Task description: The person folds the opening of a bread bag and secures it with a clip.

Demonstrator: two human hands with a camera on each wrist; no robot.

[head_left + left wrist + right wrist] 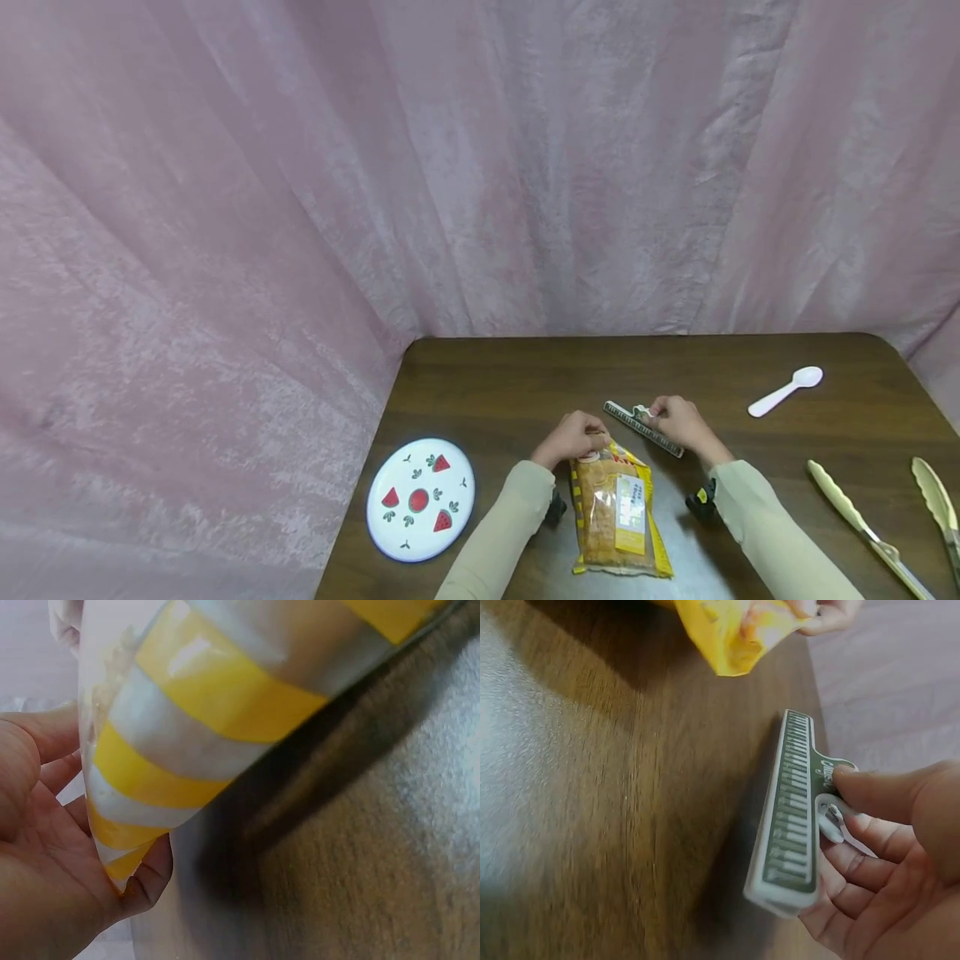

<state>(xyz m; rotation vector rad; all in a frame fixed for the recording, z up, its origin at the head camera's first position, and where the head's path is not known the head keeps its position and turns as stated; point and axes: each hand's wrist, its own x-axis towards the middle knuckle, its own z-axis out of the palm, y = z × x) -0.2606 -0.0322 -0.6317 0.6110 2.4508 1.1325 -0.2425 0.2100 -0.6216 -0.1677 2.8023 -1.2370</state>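
A yellow-striped clear bag of bread (600,508) with a white label lies near the table's front edge. My left hand (576,437) grips its gathered top end; in the left wrist view the fingers (150,874) curl round the striped plastic (217,697). To the right of the bag's top, my right hand (681,427) pinches the handle of a long green-and-white bag clip (641,427). In the right wrist view the thumb (881,791) presses on the handle of the clip (791,802), whose bar is held apart from the bag's yellow end (727,637).
A white plate (417,533) with watermelon pictures sits on the left of the brown table (495,375). A white spoon (785,392) lies at the back right. Tongs with pale yellow scalloped ends (840,500) spread across the right front. A pink curtain (525,167) hangs behind.
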